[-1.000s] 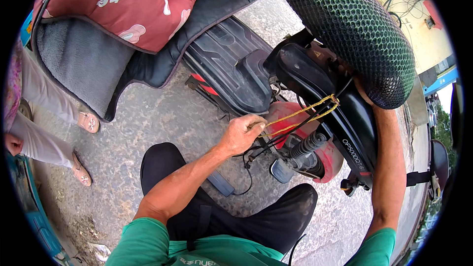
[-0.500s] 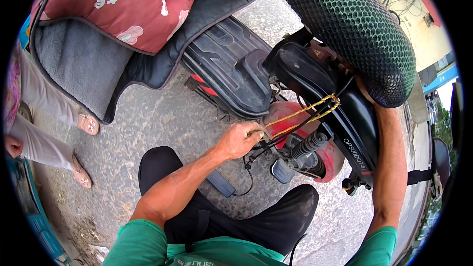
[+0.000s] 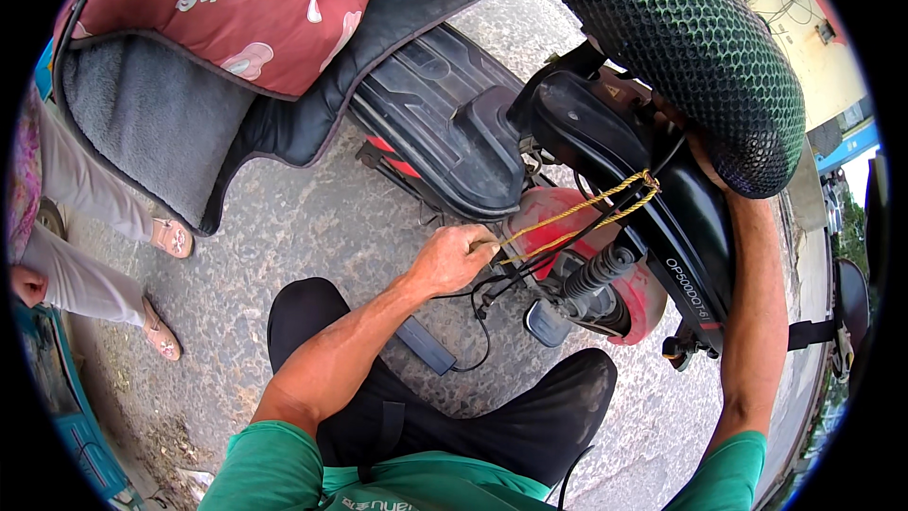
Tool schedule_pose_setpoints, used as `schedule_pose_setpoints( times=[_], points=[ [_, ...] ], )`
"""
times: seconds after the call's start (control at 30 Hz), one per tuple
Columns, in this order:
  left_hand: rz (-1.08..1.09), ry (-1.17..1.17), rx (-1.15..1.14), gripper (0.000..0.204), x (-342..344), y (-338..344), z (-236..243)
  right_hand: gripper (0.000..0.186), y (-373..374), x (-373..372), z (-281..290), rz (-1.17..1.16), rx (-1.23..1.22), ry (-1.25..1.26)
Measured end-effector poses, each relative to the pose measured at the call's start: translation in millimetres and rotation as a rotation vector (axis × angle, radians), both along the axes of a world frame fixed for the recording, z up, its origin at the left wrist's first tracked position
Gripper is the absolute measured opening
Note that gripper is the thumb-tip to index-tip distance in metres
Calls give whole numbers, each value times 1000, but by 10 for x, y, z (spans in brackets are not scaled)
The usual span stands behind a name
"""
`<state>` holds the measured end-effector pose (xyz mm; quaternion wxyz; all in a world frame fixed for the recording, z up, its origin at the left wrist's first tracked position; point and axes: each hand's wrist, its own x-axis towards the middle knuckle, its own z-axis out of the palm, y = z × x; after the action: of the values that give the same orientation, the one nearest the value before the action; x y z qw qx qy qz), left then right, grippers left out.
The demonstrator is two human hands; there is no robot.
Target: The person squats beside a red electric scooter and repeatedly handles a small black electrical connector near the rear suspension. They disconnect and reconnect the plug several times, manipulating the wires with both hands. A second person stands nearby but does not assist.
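My left hand (image 3: 462, 254) is closed on a yellow twisted rope (image 3: 577, 218), which stretches as a loop to the black frame (image 3: 686, 255) of an electric scooter. My right hand (image 3: 706, 163) reaches under the green-and-black mesh-covered seat (image 3: 681, 47), its fingers hidden. Below the rope are black cables, a coiled shock absorber (image 3: 596, 270) and a red-dusted rear fender (image 3: 634, 308). A dark rectangular box (image 3: 426, 345) with a cord lies on the ground by my knee. The ribbed black footboard (image 3: 430, 104) lies beyond my left hand.
A padded pink-and-grey scooter apron (image 3: 170, 132) hangs at upper left. Another person's legs in pale trousers (image 3: 85, 274) stand at left, beside a teal vehicle (image 3: 76, 445). A cream panel with loose wires (image 3: 794, 28) is at upper right, and cracked concrete ground (image 3: 227, 293) lies underneath.
My left hand has shifted slightly left, still holding the rope. The seat, the rope's far end on the frame and my right arm sit slightly further right.
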<state>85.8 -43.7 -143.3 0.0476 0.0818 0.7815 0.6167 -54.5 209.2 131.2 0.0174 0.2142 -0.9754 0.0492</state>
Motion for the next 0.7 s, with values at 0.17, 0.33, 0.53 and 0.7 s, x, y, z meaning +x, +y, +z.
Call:
schedule_pose_setpoints(
  times=[0.17,0.33,0.53,0.7],
  points=[
    [-46,-40,-55,25,-5,-25,4,28,-6,-2,-12,34,-5,58],
    [-59,-37,-73,26,-4,-31,-7,28,1,-7,-30,18,-50,64],
    [-82,-4,-101,25,33,-12,-58,29,-41,8,1,22,-70,34],
    [-100,-14,-99,29,71,-11,-54,29,-42,21,-1,35,-7,77]
  ],
)
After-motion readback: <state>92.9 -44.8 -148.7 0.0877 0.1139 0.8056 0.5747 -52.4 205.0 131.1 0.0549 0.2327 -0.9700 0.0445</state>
